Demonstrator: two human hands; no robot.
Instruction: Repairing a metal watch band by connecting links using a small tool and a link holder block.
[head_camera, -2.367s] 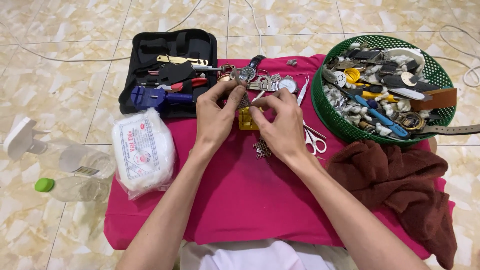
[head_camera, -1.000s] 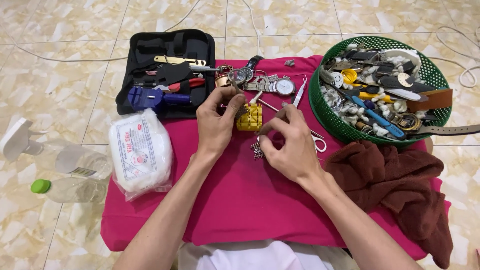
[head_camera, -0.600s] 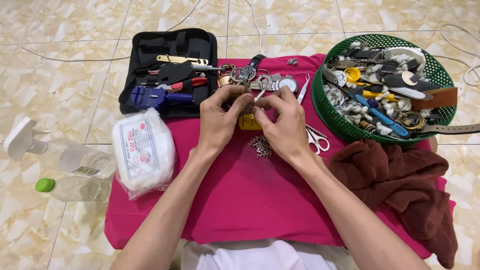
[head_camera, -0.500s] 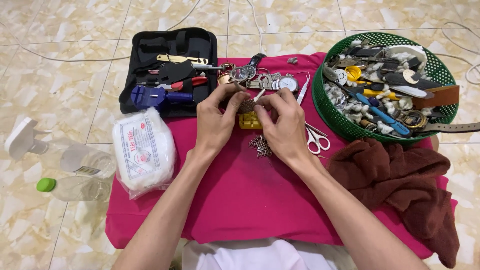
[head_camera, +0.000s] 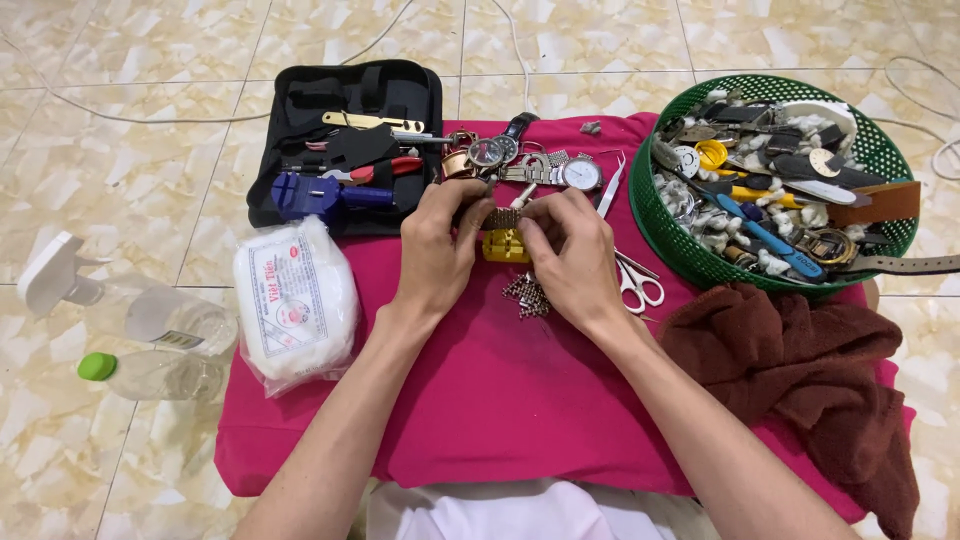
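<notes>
**Both hands pinch a metal watch band over a yellow block**

The left hand (head_camera: 437, 243) and the right hand (head_camera: 566, 247) meet at the far middle of the pink cloth (head_camera: 500, 400), each closed in a pinch on one end of a short metal watch band (head_camera: 503, 217). The band's long axis runs side to side — left end under the left thumb and fingertips, right end under the right ones — so neither hand is nearer; they share it evenly. It lies between the two sets of fingertips, just above a small yellow block (head_camera: 505, 246) that sits on the cloth directly beneath. Whether the band touches the block cannot be told, since the fingers hide the gap.

Just nearer the person than the block lies a small heap of loose band links (head_camera: 527, 295). To the right of the right hand are small scissors (head_camera: 638, 283) and, farther back, tweezers (head_camera: 610, 187). Beyond the hands a cluster of wristwatches (head_camera: 530, 165) lies at the cloth's far edge. A black tool case (head_camera: 350, 140) is open at the far left, a bag of white cotton (head_camera: 295, 300) near the left forearm, a green basket (head_camera: 680, 240) of watch parts at the right, and a brown rag (head_camera: 800, 370) below it.
</notes>
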